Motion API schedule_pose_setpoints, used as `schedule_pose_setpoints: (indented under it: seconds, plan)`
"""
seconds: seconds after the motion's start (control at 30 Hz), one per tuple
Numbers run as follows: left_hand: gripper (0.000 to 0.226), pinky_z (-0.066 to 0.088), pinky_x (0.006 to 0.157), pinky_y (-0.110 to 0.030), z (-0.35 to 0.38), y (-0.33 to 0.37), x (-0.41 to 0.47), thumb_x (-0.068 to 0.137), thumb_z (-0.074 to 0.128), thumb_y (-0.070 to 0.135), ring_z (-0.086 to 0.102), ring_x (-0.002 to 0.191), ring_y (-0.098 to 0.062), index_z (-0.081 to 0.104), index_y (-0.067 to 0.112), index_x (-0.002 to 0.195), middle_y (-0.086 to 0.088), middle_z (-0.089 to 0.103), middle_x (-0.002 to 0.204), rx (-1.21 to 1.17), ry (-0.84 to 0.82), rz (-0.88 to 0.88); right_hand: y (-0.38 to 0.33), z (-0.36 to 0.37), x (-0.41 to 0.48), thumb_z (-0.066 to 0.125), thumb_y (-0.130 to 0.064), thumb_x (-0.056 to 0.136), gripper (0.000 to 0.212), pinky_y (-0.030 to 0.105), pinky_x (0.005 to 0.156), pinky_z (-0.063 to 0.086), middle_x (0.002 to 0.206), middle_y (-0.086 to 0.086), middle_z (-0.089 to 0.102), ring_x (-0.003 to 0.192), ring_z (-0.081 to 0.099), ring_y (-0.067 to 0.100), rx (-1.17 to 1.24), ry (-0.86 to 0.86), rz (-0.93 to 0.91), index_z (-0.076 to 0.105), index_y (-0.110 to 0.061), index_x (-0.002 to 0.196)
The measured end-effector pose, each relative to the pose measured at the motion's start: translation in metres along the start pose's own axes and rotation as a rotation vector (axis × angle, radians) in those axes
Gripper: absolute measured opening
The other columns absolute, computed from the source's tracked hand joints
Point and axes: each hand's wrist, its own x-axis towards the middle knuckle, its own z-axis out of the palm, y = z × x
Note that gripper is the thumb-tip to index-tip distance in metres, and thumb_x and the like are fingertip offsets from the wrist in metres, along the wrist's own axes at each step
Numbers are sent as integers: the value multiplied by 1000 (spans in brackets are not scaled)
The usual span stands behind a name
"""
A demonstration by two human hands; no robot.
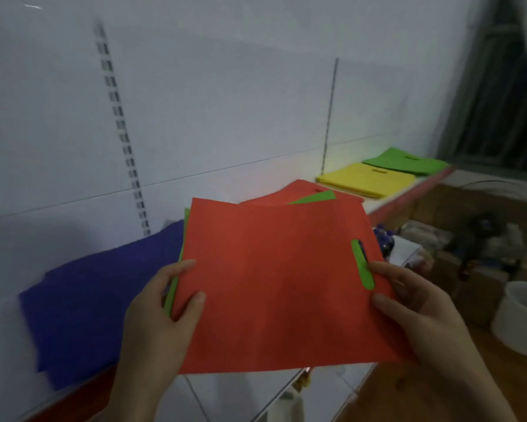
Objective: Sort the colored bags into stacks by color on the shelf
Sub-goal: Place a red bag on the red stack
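I hold a small pile of bags in front of me with a red bag (274, 284) on top. A green bag (362, 266) lies under it, showing through the handle slot and along the left edge. My left hand (161, 312) grips the pile's left edge, thumb on top. My right hand (414, 309) pinches the right edge by the handle slot. On the shelf (408, 199) lie a blue stack (104, 284) at left, a red stack (304, 193) with a green piece on it, a yellow stack (365, 179) and a green stack (405, 162) at far right.
White wall panels with a slotted upright (119, 123) back the shelf. Below right stand cardboard boxes (484, 208) with clutter, a white bucket (520, 318) and a wooden floor. A dark window (505, 86) is at the upper right.
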Motion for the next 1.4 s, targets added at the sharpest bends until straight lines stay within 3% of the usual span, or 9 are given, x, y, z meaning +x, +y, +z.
schedule_pose_setpoints:
  seconds: [0.3, 0.37, 0.53, 0.6, 0.67, 0.73, 0.9, 1.07, 1.4]
  plan:
    - [48, 50, 77, -24, 157, 34, 31, 73, 86, 21, 63, 90, 5, 65, 50, 105, 28, 67, 99, -34, -142, 78, 16, -117, 44, 69, 1, 85, 37, 27, 69, 56, 107, 0, 76, 96, 72, 23, 0, 205, -33, 74, -23, 112]
    - [51, 51, 77, -27, 190, 35, 41, 70, 88, 21, 65, 86, 2, 65, 51, 104, 26, 69, 97, -50, -133, 81, 22, -139, 60, 85, -23, 67, 46, 28, 72, 58, 107, 4, 76, 97, 72, 24, 13, 225, -34, 74, -23, 112]
    - [53, 39, 80, 0, 284, 42, 77, 65, 89, 11, 59, 93, 15, 67, 44, 101, 35, 63, 104, -70, -143, 153, 36, -194, 122, 89, -70, 29, 94, 43, 92, 55, 109, 5, 76, 102, 71, 25, -21, 306, -69, 74, -30, 113]
    - [53, 37, 84, 1, 321, 45, 96, 66, 89, 9, 57, 97, 17, 68, 40, 103, 33, 63, 108, -77, -141, 169, 39, -214, 154, 92, -61, 40, 80, 44, 91, 55, 109, 4, 76, 103, 72, 24, -34, 326, -76, 74, -30, 112]
    - [52, 37, 85, 0, 359, 49, 119, 67, 88, 9, 57, 98, 15, 68, 38, 105, 30, 63, 108, -78, -145, 177, 36, -238, 193, 86, -19, 71, 37, 41, 90, 56, 106, 3, 77, 102, 72, 24, -39, 328, -94, 77, -25, 107]
    - [51, 37, 84, -1, 396, 55, 143, 68, 87, 9, 58, 97, 13, 68, 36, 106, 27, 64, 106, -75, -157, 193, 36, -263, 231, 68, 8, 84, 38, 41, 88, 58, 103, 2, 77, 100, 72, 24, -92, 343, -90, 75, -21, 107]
    - [50, 34, 81, 4, 479, 76, 191, 69, 86, 8, 56, 96, 18, 68, 36, 107, 33, 60, 109, -40, -178, 216, 38, -315, 312, 64, 13, 85, 38, 21, 68, 59, 95, -1, 78, 85, 73, 12, -110, 402, -116, 73, -17, 107]
    - [52, 33, 84, 4, 546, 86, 219, 70, 85, 6, 53, 98, 22, 68, 36, 108, 32, 59, 111, 10, -157, 228, 61, -361, 390, 66, 12, 85, 40, 26, 78, 59, 101, -2, 77, 94, 73, 16, -98, 396, -128, 73, -19, 110]
    - [64, 41, 84, -4, 710, 91, 273, 79, 75, 5, 62, 101, 5, 58, 45, 126, 23, 66, 114, 95, -84, 143, 109, -464, 598, 68, 4, 88, 38, 16, 65, 56, 103, -16, 75, 91, 72, 6, -113, 248, -150, 74, -29, 106]
